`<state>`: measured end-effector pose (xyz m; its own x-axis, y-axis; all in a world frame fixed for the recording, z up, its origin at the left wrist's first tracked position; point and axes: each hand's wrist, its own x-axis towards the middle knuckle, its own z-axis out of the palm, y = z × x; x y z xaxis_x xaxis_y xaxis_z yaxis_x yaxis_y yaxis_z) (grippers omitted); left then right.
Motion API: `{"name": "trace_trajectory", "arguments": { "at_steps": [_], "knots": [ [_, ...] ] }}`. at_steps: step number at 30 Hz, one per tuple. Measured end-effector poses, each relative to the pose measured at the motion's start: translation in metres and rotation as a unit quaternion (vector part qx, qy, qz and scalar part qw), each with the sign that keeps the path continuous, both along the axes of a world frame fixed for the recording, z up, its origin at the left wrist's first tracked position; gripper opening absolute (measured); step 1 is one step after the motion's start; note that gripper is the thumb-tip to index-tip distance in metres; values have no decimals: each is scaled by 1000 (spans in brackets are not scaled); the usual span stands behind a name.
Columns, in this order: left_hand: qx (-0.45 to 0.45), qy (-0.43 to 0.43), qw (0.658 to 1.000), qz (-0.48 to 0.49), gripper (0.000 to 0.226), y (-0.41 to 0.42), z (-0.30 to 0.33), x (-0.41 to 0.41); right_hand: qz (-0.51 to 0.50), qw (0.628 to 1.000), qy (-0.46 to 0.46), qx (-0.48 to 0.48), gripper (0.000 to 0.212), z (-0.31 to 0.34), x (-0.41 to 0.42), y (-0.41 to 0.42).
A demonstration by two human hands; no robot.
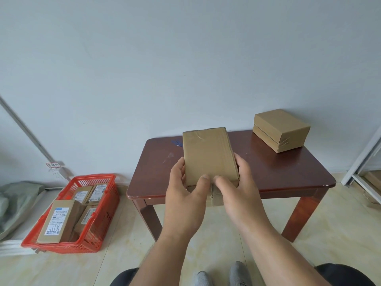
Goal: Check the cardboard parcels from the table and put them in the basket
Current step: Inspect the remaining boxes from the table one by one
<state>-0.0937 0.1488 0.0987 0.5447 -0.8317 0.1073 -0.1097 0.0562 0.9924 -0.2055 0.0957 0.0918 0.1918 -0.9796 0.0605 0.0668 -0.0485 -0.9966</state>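
Note:
I hold a flat brown cardboard parcel (208, 155) above the front of the dark wooden table (278, 172), its plain taped face toward me. My left hand (185, 195) grips its lower left edge with the thumb on the face. My right hand (235, 188) grips the lower right edge, thumb also on the face. A second, thicker cardboard parcel (281, 130) stands on the table's far right corner. On the floor to the left sits a red plastic basket (103, 215) holding several labelled parcels (59, 220).
A grey-green sack (16, 201) lies on the floor left of the basket, by a wall socket (56, 172). A white metal frame (362, 159) stands at the right edge. My knees and grey shoes (239, 273) show at the bottom.

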Motion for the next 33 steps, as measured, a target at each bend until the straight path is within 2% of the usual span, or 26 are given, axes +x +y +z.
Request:
{"name": "trace_trajectory", "arguments": {
  "at_steps": [13, 19, 22, 24, 26, 29, 33],
  "knots": [
    [-3, -20, 999, 50, 30, -4, 2, -2, -35, 999, 3, -2, 44, -6, 6, 4],
    [-2, -14, 998, 54, 41, 1, -9, -7, -56, 998, -3, -9, 35, -11, 8, -4],
    [-4, -17, 998, 65, 44, -2, -11, -2, -40, 999, -7, -10, 45, -15, 10, -4],
    [-5, -32, 996, 79, 40, -6, -10, 4, -26, 1000, 0, -14, 62, -19, 11, -2],
    [0, -57, 995, 86, 36, -9, -8, 7, -24, 999, 6, -21, 67, -20, 11, 0],
    [5, -81, 994, 69, 36, -7, -7, 6, -39, 999, 11, -24, 59, -19, 9, 0],
    [1, -70, 996, 54, 42, -2, -15, -2, -63, 998, 22, -21, 45, -13, 7, -5]
  ]
}}
